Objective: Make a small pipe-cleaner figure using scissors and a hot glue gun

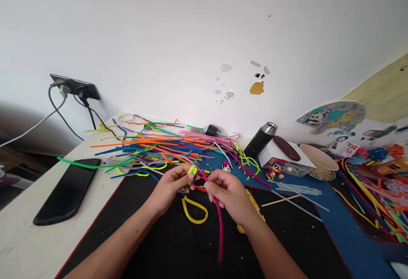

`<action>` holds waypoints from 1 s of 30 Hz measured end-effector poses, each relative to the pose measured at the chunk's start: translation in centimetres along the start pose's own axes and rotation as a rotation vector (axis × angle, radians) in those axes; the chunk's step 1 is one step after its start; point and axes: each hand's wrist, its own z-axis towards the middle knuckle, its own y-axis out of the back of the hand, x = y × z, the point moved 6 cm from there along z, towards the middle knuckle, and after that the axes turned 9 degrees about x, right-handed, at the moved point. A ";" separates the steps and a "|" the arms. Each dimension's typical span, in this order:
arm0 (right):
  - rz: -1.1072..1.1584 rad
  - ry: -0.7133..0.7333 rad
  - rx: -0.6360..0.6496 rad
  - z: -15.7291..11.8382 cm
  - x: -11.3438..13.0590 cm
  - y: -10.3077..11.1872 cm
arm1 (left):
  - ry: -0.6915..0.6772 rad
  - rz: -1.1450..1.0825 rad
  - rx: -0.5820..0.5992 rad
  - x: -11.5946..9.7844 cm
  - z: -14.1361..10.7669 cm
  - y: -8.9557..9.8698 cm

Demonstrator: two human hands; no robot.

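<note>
My left hand (168,187) pinches a small bundle of bent yellow pipe cleaner (193,172) with a bit of purple showing below it. Between the thumb and fingers of my right hand (228,192) is a magenta pipe cleaner (220,232). Its upper end lies close to the yellow bundle, and its long tail hangs down over the black mat (159,236). I cannot tell whether the two pieces touch. Below my hands lies a yellow loop (196,221). A yellow tool (254,202) is partly hidden by my right forearm.
A pile of coloured pipe cleaners (153,143) spreads behind my hands. At left lies a black phone-like slab (68,189). To the right are a black flask (261,139), a white box (277,160), a small figurine (276,170), pale translucent sticks (299,189) and a bowl (318,160).
</note>
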 end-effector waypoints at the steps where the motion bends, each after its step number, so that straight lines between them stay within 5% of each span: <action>1: -0.033 0.005 0.009 0.1 0.1 -0.1 | -0.002 0.008 0.001 -0.1 0.0 0.0; 10: -0.150 0.026 -0.045 1.1 -1.9 0.0 | 0.005 0.074 0.017 0.0 -0.2 -0.3; 30: -0.327 0.068 -0.169 0.5 -1.4 0.9 | 0.016 0.085 0.070 0.4 -0.4 -0.7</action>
